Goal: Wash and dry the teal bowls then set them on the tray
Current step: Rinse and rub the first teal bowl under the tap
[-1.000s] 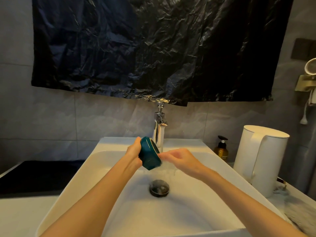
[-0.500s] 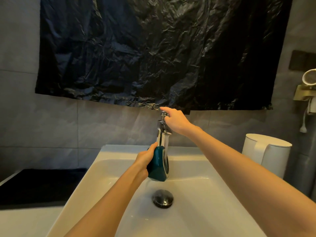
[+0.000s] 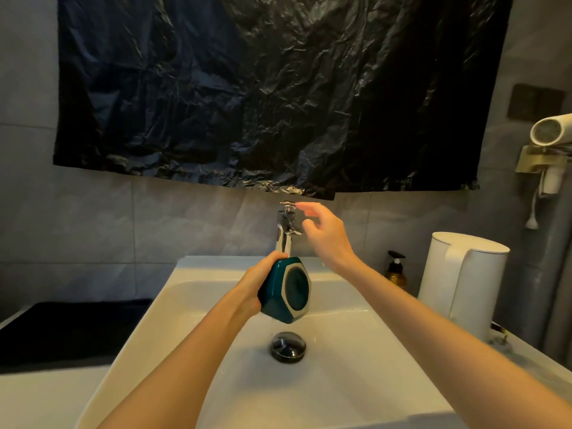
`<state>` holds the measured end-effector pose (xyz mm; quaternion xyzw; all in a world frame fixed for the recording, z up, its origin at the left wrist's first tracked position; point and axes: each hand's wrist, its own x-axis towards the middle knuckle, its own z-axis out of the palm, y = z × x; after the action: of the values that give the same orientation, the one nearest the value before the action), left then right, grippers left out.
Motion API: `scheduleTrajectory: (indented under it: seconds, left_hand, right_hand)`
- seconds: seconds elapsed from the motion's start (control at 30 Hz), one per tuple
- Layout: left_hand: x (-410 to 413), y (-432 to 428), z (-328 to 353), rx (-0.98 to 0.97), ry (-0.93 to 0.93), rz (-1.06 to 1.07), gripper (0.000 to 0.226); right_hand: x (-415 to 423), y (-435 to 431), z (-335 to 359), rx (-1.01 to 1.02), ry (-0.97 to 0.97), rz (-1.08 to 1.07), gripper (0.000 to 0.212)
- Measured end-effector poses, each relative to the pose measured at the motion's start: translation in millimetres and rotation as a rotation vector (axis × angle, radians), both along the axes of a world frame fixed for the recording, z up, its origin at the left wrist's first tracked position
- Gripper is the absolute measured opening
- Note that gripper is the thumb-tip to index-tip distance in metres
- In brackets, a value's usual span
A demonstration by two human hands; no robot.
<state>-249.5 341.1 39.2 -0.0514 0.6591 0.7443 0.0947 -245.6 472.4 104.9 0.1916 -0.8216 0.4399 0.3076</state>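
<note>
My left hand (image 3: 258, 284) grips a teal bowl (image 3: 288, 291) over the white sink (image 3: 192, 289), tilted on its side so its six-sided base faces me. A few drops fall from its lower edge above the dark drain plug (image 3: 288, 347). The bowl hangs just below the spout of the chrome tap (image 3: 286, 229). My right hand (image 3: 323, 235) hovers beside the tap's top handle with fingers loosely spread, just off the metal and holding nothing. No tray shows in this view.
A white kettle (image 3: 464, 280) and a dark pump bottle (image 3: 396, 269) stand right of the sink. A black mat (image 3: 71, 329) lies on the counter at left. Black plastic sheeting (image 3: 263, 94) covers the wall above, and a hair dryer (image 3: 551, 131) hangs at right.
My right hand rose from the bowl to the tap handle, gripped it, and has now come off it. The water stream has stopped. My left hand turned the bowl's base toward me.
</note>
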Motion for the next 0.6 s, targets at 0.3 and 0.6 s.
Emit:
scheduleTrajectory:
  seconds: [0.3,0.6]
  left_hand:
    - [20,4,6,0.249,-0.061,-0.145,0.035]
    - [40,0,8,0.039,-0.088,-0.182,0.048]
  right_hand:
    - [36,37,-71,-0.484,-0.964,0.463,0.047]
    - [62,34,-56,-0.749,-1.018,0.443,0.027]
